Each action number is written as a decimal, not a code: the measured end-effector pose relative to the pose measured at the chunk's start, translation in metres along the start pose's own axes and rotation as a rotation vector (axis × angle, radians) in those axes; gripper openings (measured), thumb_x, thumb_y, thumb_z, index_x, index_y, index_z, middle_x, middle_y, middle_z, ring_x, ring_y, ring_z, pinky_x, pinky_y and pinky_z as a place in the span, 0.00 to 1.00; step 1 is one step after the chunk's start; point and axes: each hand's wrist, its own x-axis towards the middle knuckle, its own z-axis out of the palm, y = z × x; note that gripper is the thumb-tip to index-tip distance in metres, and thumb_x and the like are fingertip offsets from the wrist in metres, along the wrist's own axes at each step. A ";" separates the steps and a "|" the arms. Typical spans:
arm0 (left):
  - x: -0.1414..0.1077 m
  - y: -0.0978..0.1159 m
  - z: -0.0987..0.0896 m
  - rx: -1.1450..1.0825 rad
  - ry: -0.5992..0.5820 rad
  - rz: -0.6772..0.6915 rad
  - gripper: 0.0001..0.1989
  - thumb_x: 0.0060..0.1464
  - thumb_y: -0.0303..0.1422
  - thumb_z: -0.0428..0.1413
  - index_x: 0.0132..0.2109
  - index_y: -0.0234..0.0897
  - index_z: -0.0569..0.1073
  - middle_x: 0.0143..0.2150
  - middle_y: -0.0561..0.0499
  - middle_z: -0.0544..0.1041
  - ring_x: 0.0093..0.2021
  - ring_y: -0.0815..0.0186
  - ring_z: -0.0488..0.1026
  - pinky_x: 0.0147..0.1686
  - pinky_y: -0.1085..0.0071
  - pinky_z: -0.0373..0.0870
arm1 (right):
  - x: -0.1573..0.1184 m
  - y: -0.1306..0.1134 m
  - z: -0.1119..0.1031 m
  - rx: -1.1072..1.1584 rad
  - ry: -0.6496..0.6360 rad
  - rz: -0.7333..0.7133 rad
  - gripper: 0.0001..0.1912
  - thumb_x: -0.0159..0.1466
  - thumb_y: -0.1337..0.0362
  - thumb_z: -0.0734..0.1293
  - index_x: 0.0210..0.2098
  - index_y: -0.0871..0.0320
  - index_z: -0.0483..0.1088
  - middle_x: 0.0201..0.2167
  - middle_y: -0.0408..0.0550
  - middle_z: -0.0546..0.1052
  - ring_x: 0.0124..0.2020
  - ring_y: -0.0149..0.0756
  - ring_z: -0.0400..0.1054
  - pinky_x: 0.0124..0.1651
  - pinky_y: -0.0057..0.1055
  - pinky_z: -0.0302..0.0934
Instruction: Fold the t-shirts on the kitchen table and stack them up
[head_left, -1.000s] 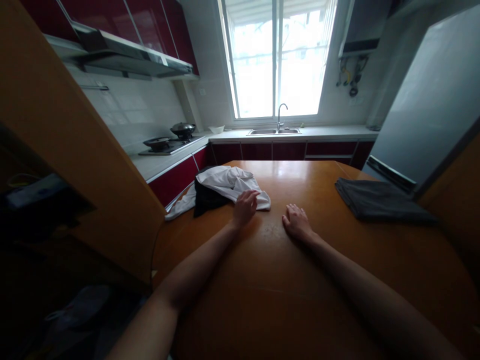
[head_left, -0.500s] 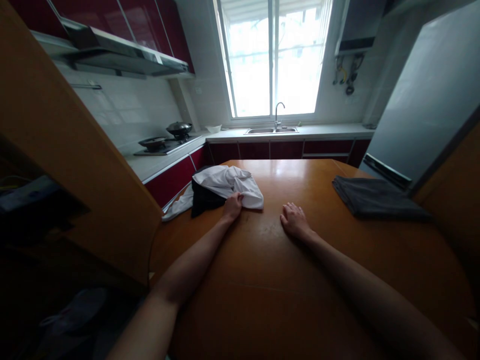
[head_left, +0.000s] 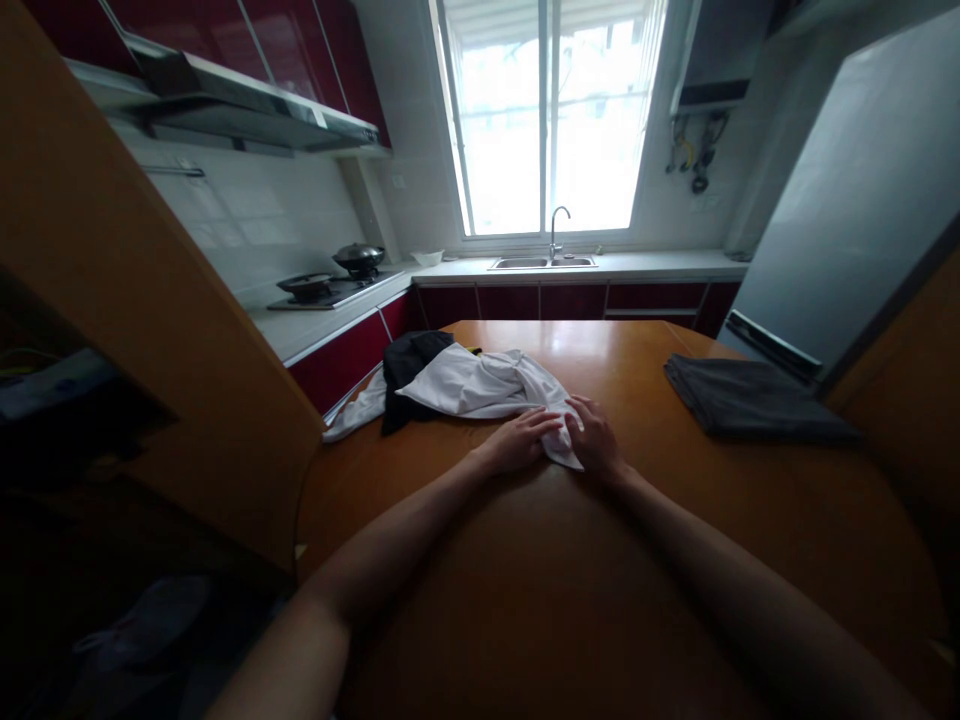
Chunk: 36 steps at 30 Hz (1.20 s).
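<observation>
A white garment (head_left: 480, 382) is drawn out across the wooden table, bunched at its left and narrowing toward me at its right end. Fingers of my left hand (head_left: 521, 440) close over the near edge of that narrow end. From the other side, my right hand (head_left: 598, 440) has its thumb and fingers on the same end, closed on the cloth. Both hands rest low, close to the tabletop, with a white tip poking out between them. Black cloth (head_left: 420, 355) lies under and behind the garment's left part. The fingertips' undersides are hidden.
A folded dark grey cloth (head_left: 754, 398) lies at the right of the wooden table (head_left: 480, 600). Beyond the table are a counter with a sink (head_left: 521, 263), a stove with pans (head_left: 358, 258), and a fridge (head_left: 862, 200). A wooden panel (head_left: 150, 300) stands close at left.
My left hand has pulled the white garment's edge right and toward me, uncovering more black cloth. My right hand, earlier lying open on the table, now meets the garment's end.
</observation>
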 end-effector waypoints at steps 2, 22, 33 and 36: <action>0.000 0.003 -0.007 0.011 0.028 0.032 0.29 0.54 0.20 0.53 0.62 0.41 0.70 0.64 0.46 0.71 0.66 0.58 0.65 0.64 0.55 0.64 | -0.003 -0.006 0.001 -0.010 -0.052 -0.089 0.21 0.71 0.57 0.58 0.57 0.58 0.71 0.58 0.56 0.72 0.59 0.45 0.64 0.63 0.41 0.59; -0.015 -0.042 -0.032 0.476 -0.035 -0.816 0.19 0.69 0.42 0.45 0.56 0.38 0.73 0.54 0.41 0.77 0.55 0.52 0.72 0.53 0.57 0.67 | 0.003 -0.022 -0.017 -0.334 -0.432 -0.102 0.14 0.70 0.64 0.60 0.44 0.53 0.79 0.50 0.51 0.79 0.53 0.42 0.70 0.59 0.37 0.54; 0.011 0.011 -0.038 0.039 0.018 -0.465 0.16 0.67 0.37 0.49 0.54 0.39 0.77 0.50 0.45 0.81 0.47 0.58 0.79 0.47 0.67 0.73 | 0.013 0.028 -0.040 -0.490 -0.045 0.247 0.25 0.68 0.69 0.54 0.61 0.60 0.68 0.67 0.60 0.63 0.67 0.53 0.52 0.66 0.53 0.42; 0.008 -0.005 -0.038 0.068 0.117 -0.440 0.14 0.63 0.30 0.52 0.51 0.38 0.78 0.53 0.46 0.79 0.51 0.59 0.77 0.53 0.66 0.71 | 0.008 0.004 -0.037 -0.411 -0.046 0.140 0.21 0.70 0.64 0.55 0.57 0.59 0.70 0.59 0.58 0.70 0.59 0.49 0.60 0.62 0.44 0.50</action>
